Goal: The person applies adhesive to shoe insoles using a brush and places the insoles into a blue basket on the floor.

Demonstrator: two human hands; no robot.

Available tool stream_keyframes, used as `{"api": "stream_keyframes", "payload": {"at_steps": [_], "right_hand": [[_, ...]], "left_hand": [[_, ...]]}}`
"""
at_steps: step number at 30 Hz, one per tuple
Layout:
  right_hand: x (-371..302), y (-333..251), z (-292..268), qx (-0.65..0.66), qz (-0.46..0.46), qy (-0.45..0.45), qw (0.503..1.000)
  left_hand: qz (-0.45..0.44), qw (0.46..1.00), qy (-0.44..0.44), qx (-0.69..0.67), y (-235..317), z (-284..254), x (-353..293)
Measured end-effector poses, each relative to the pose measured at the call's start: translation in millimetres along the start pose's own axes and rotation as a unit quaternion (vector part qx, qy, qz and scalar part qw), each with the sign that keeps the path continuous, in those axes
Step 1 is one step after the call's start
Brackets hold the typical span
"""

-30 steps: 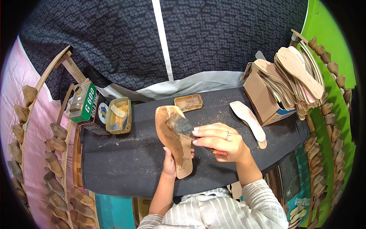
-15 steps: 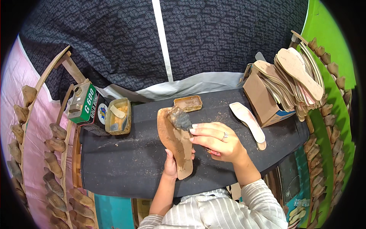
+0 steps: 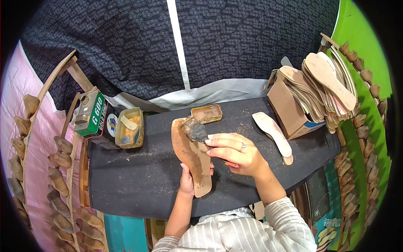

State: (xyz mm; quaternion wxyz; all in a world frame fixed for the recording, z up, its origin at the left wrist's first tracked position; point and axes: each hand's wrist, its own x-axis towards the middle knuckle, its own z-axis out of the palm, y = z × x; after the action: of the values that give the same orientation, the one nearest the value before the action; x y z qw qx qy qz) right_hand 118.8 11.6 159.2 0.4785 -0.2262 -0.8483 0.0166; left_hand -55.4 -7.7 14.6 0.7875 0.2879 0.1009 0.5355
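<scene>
In my left hand [image 3: 187, 180] is a brown shoe insole [image 3: 184, 147], its thumb on one edge and fingertips showing past the other. The insole points away from me, wide end far, and a darker, wet-looking patch covers much of its right side. My right hand [image 3: 239, 153] pinches the handle of a brush [image 3: 196, 130]. Its dark, clumped bristles lie against the wide end of the insole. A red part of the handle shows below the fingers. Just beyond the brush sits a small rectangular tray [image 3: 207, 112] with brownish contents.
A metal can [image 3: 95, 117] and a tub [image 3: 140, 138] holding yellowish stuff stand at the left. Two pale insoles [image 3: 273, 134] lie on the right, near a cardboard box [image 3: 289, 113] heaped with more insoles [image 3: 329, 82]. Racks of wooden shoe lasts [image 3: 61, 180] flank the dark-covered table [image 3: 126, 180].
My right hand and the brush have shifted slightly left across the wide end of the insole. The insole has moved a little left too, still in my left hand.
</scene>
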Motion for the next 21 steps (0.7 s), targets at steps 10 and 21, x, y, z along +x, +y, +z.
{"api": "stream_keyframes", "payload": {"at_steps": [10, 21], "right_hand": [[0.8, 4.1, -0.4, 0.017, -0.021, -0.001, 1.000], [-0.9, 4.7, 0.3, 0.059, -0.004, -0.005, 0.998]], "left_hand": [[0.008, 1.000, 0.003, 0.014, 3.6, -2.1, 0.1], [0.014, 1.000, -0.006, 0.006, 5.9, -2.9, 0.5]]}}
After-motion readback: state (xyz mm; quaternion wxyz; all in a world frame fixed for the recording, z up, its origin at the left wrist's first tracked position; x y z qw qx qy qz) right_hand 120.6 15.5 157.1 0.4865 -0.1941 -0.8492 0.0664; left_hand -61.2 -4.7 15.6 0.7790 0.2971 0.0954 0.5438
